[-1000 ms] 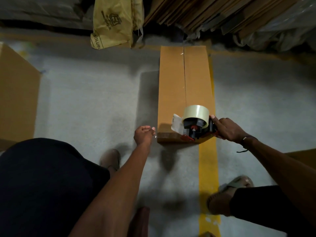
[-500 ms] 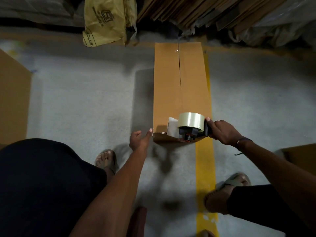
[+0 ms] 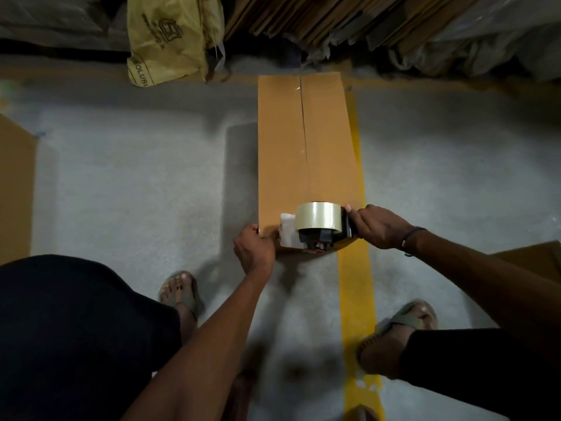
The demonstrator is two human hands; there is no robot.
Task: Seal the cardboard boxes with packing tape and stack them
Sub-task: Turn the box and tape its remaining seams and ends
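- The long cardboard box (image 3: 303, 165) lies on the floor (image 3: 136, 192), its centre seam not yet covered along most of the top.
- The right hand (image 3: 378, 227) grasps the tape dispenser (image 3: 318, 229) at the near end.
- The left hand (image 3: 253, 252) holds the near corner.
- Taping seems only beginning; stacking is left.

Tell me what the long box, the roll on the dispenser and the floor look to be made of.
Long box: matte brown cardboard with a centre flap seam. Roll: glossy, translucent plastic tape, judging by its sheen. Floor: rough grey concrete, apparently, with a painted yellow stripe.
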